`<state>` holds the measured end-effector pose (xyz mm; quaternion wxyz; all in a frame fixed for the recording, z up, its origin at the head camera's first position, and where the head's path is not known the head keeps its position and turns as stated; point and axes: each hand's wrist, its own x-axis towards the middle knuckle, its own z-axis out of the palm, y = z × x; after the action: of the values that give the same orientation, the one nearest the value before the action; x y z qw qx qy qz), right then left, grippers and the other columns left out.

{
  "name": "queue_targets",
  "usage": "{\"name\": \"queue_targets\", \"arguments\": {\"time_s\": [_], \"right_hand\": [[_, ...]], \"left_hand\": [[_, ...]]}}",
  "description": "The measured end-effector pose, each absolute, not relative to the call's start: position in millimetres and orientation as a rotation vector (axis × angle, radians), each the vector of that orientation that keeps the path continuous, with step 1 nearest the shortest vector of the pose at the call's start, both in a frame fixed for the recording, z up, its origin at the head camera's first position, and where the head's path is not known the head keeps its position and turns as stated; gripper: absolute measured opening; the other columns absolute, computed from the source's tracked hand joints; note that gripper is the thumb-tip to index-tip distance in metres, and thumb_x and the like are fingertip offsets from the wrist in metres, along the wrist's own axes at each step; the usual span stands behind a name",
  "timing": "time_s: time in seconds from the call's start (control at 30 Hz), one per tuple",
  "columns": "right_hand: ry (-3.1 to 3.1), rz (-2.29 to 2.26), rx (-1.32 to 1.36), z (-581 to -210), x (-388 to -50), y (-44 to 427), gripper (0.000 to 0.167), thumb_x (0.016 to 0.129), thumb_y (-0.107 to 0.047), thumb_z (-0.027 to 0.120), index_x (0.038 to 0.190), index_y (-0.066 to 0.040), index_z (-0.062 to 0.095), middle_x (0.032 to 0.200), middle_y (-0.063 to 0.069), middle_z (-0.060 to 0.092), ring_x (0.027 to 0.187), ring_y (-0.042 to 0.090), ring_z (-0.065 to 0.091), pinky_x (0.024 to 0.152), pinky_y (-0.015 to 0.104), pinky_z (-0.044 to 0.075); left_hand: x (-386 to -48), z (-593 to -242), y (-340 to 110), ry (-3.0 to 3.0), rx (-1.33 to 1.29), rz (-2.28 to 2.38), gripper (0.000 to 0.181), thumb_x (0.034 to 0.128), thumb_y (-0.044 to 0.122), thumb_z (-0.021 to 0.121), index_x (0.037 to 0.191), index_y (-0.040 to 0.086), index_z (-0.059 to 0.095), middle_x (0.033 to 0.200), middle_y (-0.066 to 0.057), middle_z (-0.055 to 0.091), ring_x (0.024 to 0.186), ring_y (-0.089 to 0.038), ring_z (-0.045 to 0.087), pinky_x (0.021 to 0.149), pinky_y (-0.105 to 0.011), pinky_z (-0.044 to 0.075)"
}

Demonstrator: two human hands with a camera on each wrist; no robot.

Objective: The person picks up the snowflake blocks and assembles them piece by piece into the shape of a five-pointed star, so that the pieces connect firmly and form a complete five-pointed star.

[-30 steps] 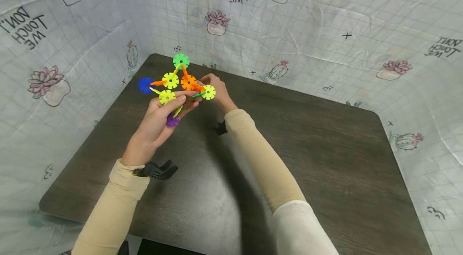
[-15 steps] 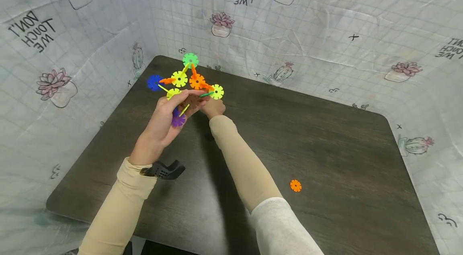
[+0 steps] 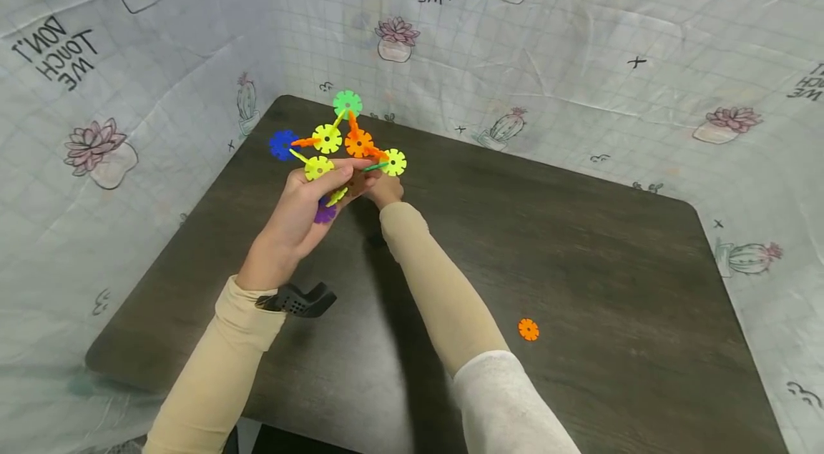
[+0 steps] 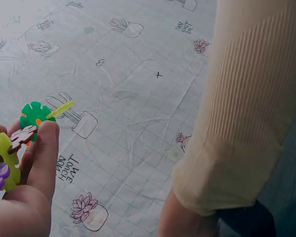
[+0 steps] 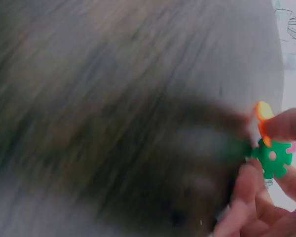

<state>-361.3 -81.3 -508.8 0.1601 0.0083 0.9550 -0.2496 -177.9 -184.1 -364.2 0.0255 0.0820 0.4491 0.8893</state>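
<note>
Several notched plastic discs, slotted edge to edge, form one openwork figure. In the head view it shows a light green disc [image 3: 342, 104] at the top, a blue disc [image 3: 282, 145] on the left, and yellow, orange and purple discs between and below. My left hand [image 3: 292, 207] holds this figure near its lower part, thumb over it. Close behind, my right hand [image 3: 388, 191] reaches up to the lower right of the figure, its fingers mostly hidden there. The right wrist view has fingers pinching around an orange disc [image 5: 264, 112] slotted into a green disc [image 5: 282, 162].
A loose orange disc [image 3: 528, 329] lies flat on the dark wooden table [image 3: 579, 247], right of my right forearm. Printed cloth [image 3: 566, 46] hangs behind and beside the table. A black band [image 3: 299, 300] sits on my left wrist.
My right hand has dropped lower and gone behind my left hand, and its forearm shifted left, uncovering the loose orange disc. The figure stays in my left hand, now slightly further right in view.
</note>
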Motion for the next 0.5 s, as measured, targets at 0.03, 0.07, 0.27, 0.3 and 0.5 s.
{"name": "queue_targets", "arguments": {"time_s": [0.03, 0.07, 0.27, 0.3, 0.5], "right_hand": [[2.723, -0.720, 0.003, -509, -361, -78, 0.047, 0.093, -0.047, 0.064, 0.126, -0.014, 0.066, 0.127, 0.010, 0.068, 0.117, 0.030, 0.064, 0.094, 0.043, 0.054], [2.703, -0.717, -0.035, -509, -360, -74, 0.048, 0.093, -0.046, 0.064, 0.128, -0.013, 0.065, 0.131, 0.009, 0.067, 0.119, 0.031, 0.062, 0.096, 0.044, 0.054], [2.623, -0.753, -0.398, -454, -321, -41, 0.042, 0.102, -0.042, 0.056, 0.133, -0.014, 0.065, 0.123, 0.012, 0.069, 0.100, 0.029, 0.068, 0.085, 0.039, 0.058], [2.590, -0.830, -0.434, -449, -315, -32, 0.041, 0.102, -0.041, 0.058, 0.134, -0.016, 0.064, 0.117, 0.013, 0.071, 0.093, 0.030, 0.069, 0.079, 0.039, 0.060], [2.153, -1.404, -0.441, -421, -280, 36, 0.032, 0.097, -0.027, 0.070, 0.125, -0.014, 0.061, 0.118, 0.024, 0.069, 0.099, 0.046, 0.070, 0.079, 0.056, 0.061]], "left_hand": [[-178, -364, -183, 1.387, 0.248, 2.740, 0.028, 0.1042, 0.003, 0.050, 0.104, 0.006, 0.078, 0.109, -0.009, 0.075, 0.105, -0.021, 0.071, 0.101, -0.031, 0.054], [-178, -364, -182, 1.381, 0.239, 2.735, 0.028, 0.1041, 0.003, 0.050, 0.105, 0.006, 0.078, 0.109, -0.009, 0.075, 0.105, -0.021, 0.070, 0.101, -0.030, 0.054], [-180, -365, -177, 1.364, 0.252, 2.697, 0.029, 0.1061, 0.010, 0.049, 0.108, 0.004, 0.078, 0.110, -0.008, 0.075, 0.104, -0.022, 0.070, 0.102, -0.030, 0.053], [-180, -366, -176, 1.368, 0.258, 2.688, 0.031, 0.1065, 0.011, 0.048, 0.108, 0.005, 0.078, 0.110, -0.008, 0.075, 0.104, -0.022, 0.070, 0.103, -0.031, 0.053], [-182, -365, -165, 1.375, 0.265, 2.656, 0.035, 0.1054, 0.010, 0.044, 0.109, 0.006, 0.078, 0.116, -0.007, 0.075, 0.105, -0.021, 0.072, 0.106, -0.032, 0.050]]}}
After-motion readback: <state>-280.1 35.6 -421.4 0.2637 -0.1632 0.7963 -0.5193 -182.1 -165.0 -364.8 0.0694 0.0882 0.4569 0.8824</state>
